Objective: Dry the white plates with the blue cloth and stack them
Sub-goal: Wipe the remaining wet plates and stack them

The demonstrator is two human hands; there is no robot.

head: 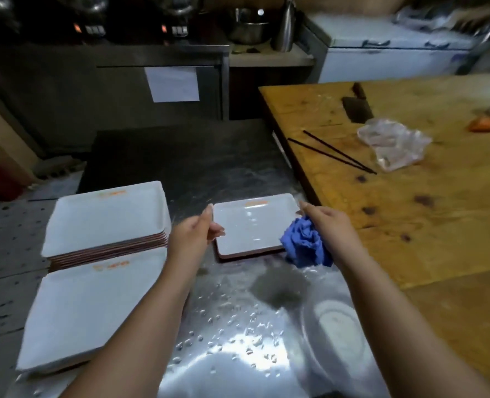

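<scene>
White rectangular plate [252,225] lies wet on the steel counter [238,326] between my hands: stiff, slippery, breakable, best gripped by its rims. Left hand [193,234] loosely curled, empty; right hand [328,225] clutches the blue cloth [304,244].

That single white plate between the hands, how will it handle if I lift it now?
The plate looks rigid and probably breakable, like glazed ceramic. Droplets on it and on the steel counter suggest it is slippery. It lies flat with a shallow rim, so it would likely slide rather than tip. The right hand holds the blue cloth.
</scene>
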